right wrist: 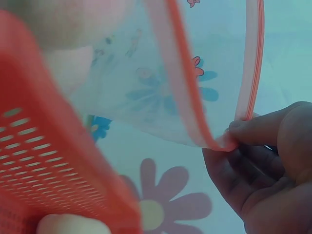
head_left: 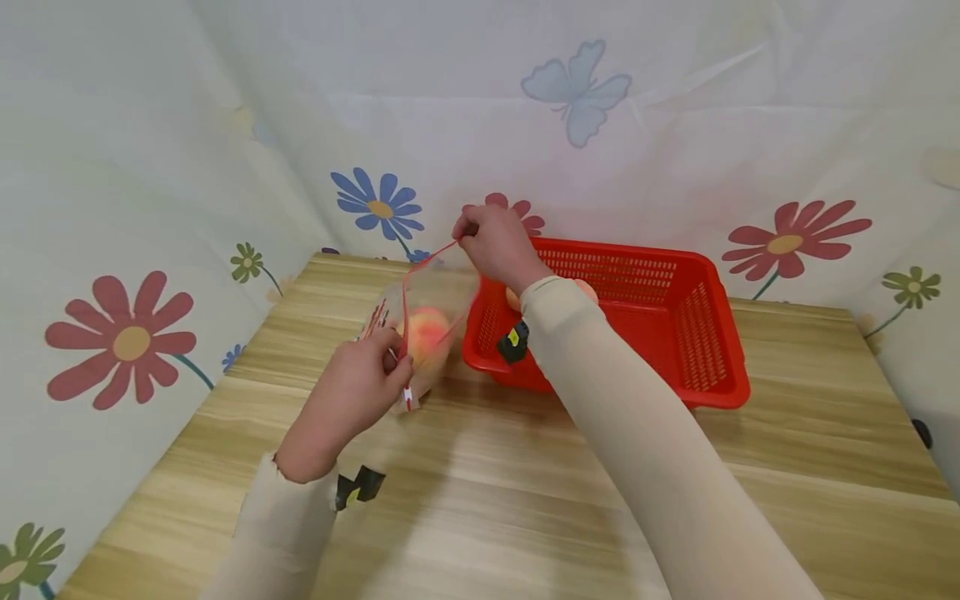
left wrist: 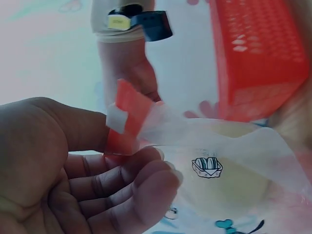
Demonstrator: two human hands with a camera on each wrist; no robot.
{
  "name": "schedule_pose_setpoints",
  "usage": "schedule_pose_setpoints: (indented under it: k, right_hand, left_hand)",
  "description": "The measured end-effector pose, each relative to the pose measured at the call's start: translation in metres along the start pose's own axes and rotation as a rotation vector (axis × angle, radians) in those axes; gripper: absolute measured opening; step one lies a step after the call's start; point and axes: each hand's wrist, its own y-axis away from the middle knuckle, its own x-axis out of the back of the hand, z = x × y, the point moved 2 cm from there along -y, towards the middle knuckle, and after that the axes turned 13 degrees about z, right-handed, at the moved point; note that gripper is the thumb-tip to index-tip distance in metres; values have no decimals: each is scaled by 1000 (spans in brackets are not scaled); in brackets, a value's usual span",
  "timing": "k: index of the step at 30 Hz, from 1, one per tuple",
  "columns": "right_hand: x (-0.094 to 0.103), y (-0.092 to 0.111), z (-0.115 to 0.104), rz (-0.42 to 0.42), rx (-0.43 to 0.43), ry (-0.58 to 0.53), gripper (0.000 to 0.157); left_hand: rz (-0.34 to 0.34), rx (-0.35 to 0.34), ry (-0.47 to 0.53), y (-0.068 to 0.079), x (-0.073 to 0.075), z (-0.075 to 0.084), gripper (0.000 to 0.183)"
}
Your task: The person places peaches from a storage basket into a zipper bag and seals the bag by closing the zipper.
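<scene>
Bag (head_left: 450,287): one, see-through, red-edged at the mouth, printed with small figures. Located just left of the basket (head_left: 731,392); whether the two touch cannot be told. Mouth gaping, its two red edges apart.

Peach (head_left: 427,325): at least one, inside the bag, left of the basket's left end. Right wrist view shows two round forms through the plastic.

Left hand (head_left: 360,375): left of the basket, toward its near side. Thumb and fingers pinch the red edge at the near end of the mouth, beside a white tab (head_left: 408,395).

Right hand (head_left: 501,242): at the basket's far left corner, the nearer of the two to the basket. Thumb and fingers clamped together on the far end of the mouth.

Governing relation: the mouth's long axis runs from the left hand's fingers, slanting away toward the basket's far left corner, to the right hand's fingers. Its gap lies between the hands; the basket's interior lies to the right of that line.

Further peaches (head_left: 587,290): inside the basket, toward its left part, partly hidden by the right forearm.

Counter (head_left: 480,500): wood-grained, beneath the basket.

Cloth (head_left: 247,108): flower-printed, behind the basket and along both sides.
</scene>
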Motion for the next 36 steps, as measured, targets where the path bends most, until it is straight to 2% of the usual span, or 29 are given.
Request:
schedule_pose_setpoints:
  k: [10,17,20,25,31,36]
  right_hand:
    - [15,-20,-26,-5,-11,44,17]
    - [27,-20,-41,-8,-53,-24,21]
    - [29,-18,-45,-11,-30,-18,22]
    - [29,-16,-51,-6,62,1,23]
    - [30,-15,-48,2,-11,-37,22]
    - [29,-16,-47,-4,-16,-76,24]
  left_hand:
    - [127,119,-31,-12,49,-2,17]
    - [332,139,-71,-14,79,-10,21]
    - [370,138,-67,-14,84,-9,22]
    - [377,159,-75,-14,88,-10,23]
    - [366,200,-93,-16,93,-18,25]
    - [396,220,-96,-17,93,-22,26]
